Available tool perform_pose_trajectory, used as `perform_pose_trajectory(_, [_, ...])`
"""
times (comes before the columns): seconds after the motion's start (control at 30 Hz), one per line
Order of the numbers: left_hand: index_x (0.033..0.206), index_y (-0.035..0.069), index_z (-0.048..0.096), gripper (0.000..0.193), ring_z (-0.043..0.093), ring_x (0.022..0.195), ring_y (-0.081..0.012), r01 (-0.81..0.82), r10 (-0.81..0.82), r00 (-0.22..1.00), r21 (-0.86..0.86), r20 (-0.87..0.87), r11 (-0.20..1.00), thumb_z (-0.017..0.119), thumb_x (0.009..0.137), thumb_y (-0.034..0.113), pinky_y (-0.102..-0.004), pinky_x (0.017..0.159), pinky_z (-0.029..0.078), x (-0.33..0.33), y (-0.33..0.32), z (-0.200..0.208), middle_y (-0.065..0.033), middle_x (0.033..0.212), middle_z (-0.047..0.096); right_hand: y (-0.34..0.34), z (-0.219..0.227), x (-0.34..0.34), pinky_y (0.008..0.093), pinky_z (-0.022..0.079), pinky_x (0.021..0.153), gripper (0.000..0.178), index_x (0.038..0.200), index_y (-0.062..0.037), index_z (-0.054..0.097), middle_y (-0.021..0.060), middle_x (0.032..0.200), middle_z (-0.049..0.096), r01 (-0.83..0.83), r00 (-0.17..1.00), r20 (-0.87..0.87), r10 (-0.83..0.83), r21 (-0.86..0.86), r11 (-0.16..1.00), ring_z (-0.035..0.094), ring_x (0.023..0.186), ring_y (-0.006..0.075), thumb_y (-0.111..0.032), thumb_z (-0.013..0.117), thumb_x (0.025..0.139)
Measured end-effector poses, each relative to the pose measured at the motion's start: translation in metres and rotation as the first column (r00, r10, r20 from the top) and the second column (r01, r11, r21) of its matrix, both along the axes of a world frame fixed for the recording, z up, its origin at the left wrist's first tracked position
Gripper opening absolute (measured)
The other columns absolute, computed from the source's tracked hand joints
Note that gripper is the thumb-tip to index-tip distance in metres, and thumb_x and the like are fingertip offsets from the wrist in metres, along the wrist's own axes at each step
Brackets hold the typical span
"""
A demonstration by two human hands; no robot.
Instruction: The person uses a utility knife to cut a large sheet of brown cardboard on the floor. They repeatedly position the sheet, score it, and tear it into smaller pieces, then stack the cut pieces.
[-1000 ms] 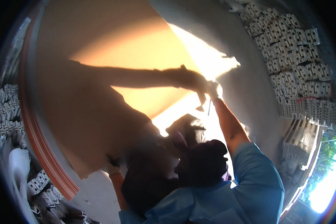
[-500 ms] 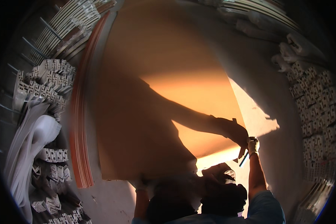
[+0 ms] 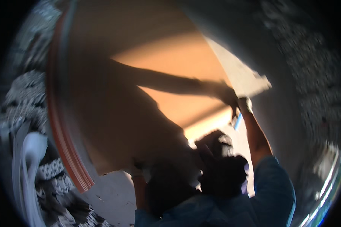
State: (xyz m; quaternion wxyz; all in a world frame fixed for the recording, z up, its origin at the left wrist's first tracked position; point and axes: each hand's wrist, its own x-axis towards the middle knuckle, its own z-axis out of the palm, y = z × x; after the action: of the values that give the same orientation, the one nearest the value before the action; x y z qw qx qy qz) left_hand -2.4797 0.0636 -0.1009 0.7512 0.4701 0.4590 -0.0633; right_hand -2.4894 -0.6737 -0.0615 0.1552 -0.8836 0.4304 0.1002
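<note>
A large brown cardboard sheet (image 3: 201, 64) spreads in front of me, half in sunlight, with the shadow of my arm and body across it. At its near right corner is my right hand (image 3: 245, 104), in a pale glove, fingers closed. A thin blue stick-like tool (image 3: 237, 121) juts out below that fist; blur hides its exact kind. Whether the fist also pinches the sheet's corner, I cannot tell. My left hand (image 3: 137, 168) is at the sheet's near edge, left of my body. Deep shadow hides its fingers.
Reddish-brown long strips (image 3: 70, 159) lie along the sheet's left side. Farther left are a roll of white film (image 3: 34, 145) and stacked pale profiles (image 3: 52, 169). More stacked profiles (image 3: 314, 83) line the right side. Grey floor (image 3: 113, 196) shows nearby.
The view has swung and blurred, so the sheet and strips sit farther left in the picture. My right hand and the blue tool appear higher and more to the left, still at the corner.
</note>
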Motion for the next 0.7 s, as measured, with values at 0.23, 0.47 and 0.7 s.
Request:
perform_pose_trajectory(0.23, [0.131, 0.004, 0.049, 0.06, 0.051, 0.115, -0.0306, 0.301, -0.309, 0.95, -0.154, -0.035, 0.941, 0.067, 0.086, 0.038, -0.0461, 0.098, 0.045, -0.002, 0.022, -0.004, -0.0133, 0.127, 0.054, 0.017, 0.052, 0.002, 0.03, 0.05, 0.061, 0.021, 0.081, -0.0093, 0.072, 0.0018, 0.068, 0.066, 0.252, 0.879, 0.256, -0.402, 0.465, 0.849, 0.06, 0.061, 0.0125, -0.026, 0.079, 0.07])
perform_pose_trajectory(0.47, [0.133, 0.002, 0.047, 0.058, 0.048, 0.121, -0.0312, 0.276, -0.276, 0.961, -0.025, 0.02, 0.961, 0.063, 0.089, 0.036, -0.0432, 0.101, 0.043, 0.005, 0.002, 0.008, -0.0154, 0.132, 0.052, 0.027, 0.067, 0.01, 0.0304, 0.052, 0.058, 0.01, 0.078, -0.0095, 0.072, 0.0063, 0.069, 0.068, 0.276, 0.891, 0.245, -0.383, 0.377, 0.884, 0.065, 0.061, 0.0176, -0.016, 0.066, 0.076])
perform_pose_trajectory(0.7, [0.13, 0.001, 0.05, 0.058, 0.055, 0.109, -0.0299, 0.327, -0.324, 0.945, -0.074, 0.048, 0.942, 0.063, 0.089, 0.04, -0.0436, 0.089, 0.049, -0.001, -0.007, 0.024, -0.0148, 0.122, 0.057, 0.021, 0.07, 0.014, 0.0386, 0.046, 0.093, 0.05, 0.112, -0.0127, 0.062, 0.0129, 0.117, 0.063, -0.032, 0.985, 0.17, 0.028, 0.019, 0.999, 0.058, 0.112, 0.03, -0.044, 0.073, 0.074])
